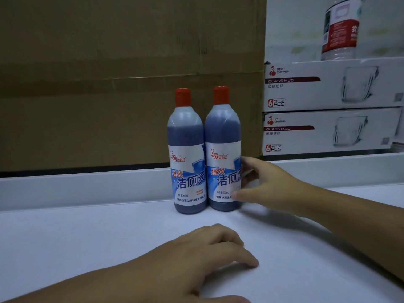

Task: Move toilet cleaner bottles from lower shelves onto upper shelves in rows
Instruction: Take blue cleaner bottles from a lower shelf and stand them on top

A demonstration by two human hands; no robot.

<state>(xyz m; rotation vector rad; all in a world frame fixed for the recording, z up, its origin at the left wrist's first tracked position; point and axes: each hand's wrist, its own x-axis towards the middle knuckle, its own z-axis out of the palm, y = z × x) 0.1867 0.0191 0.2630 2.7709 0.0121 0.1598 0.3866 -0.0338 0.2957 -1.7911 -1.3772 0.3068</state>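
White shelf (pixel 87 237): right hand (pixel 269 184) is wrapping right red-capped blue plastic bottle (pixel 222 136) at label, likely heavy, slick; left hand (pixel 196 254) resting loose, empty.

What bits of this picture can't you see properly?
Head view only.
Fingertips of the right hand: hidden behind the right bottle, so its grip is unclear.
Small print on both bottle labels: too blurred.
The red-labelled container: writing too blurred.
The upper glass mug box: cut off by the right edge.
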